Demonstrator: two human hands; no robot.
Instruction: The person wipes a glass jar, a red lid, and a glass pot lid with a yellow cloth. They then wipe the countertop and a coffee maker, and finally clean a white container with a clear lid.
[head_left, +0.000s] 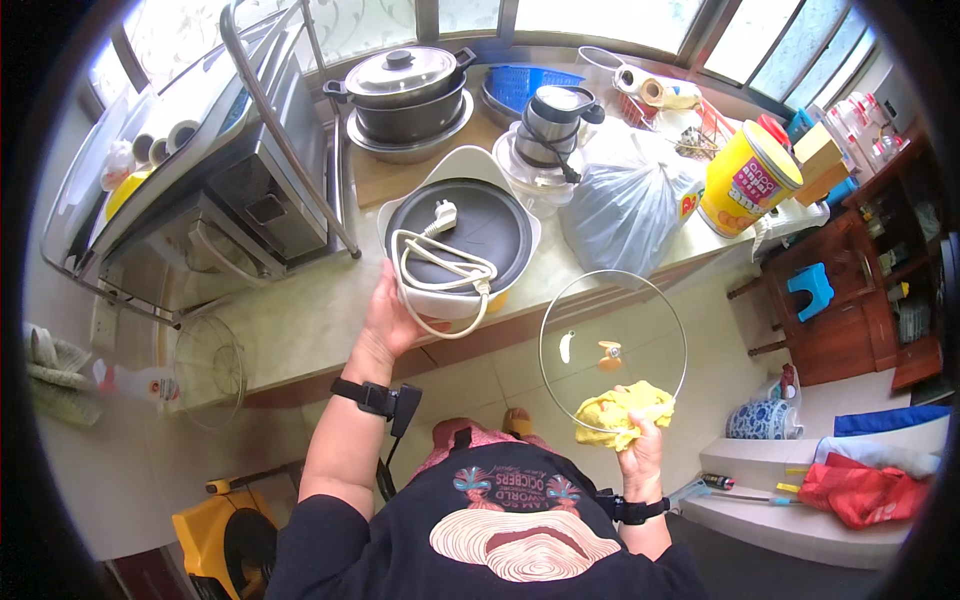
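My left hand (394, 319) grips the near left side of a white electric pan (471, 166) at the counter's front edge, its fingers partly hidden beneath. A coiled white power cord (442, 262) lies in the pan's dark round bowl (480, 217), the plug (444, 214) resting inside. Out over the floor, my right hand (641, 442) holds a crumpled yellow cloth (619, 412) around the near rim of a round glass lid (541, 330). The lid is see-through with a metal rim and an orange-brown knob (610, 355) at its middle. It is apart from the pan.
Behind the pan stand a lidded pot (409, 97), a blender-like steel appliance (551, 127) and a tied plastic bag (634, 202). A yellow tin (750, 180) is to the right. At left, a metal rack (281, 112) surrounds an oven (247, 202). A wire basket (210, 367) sits near the counter's left end.
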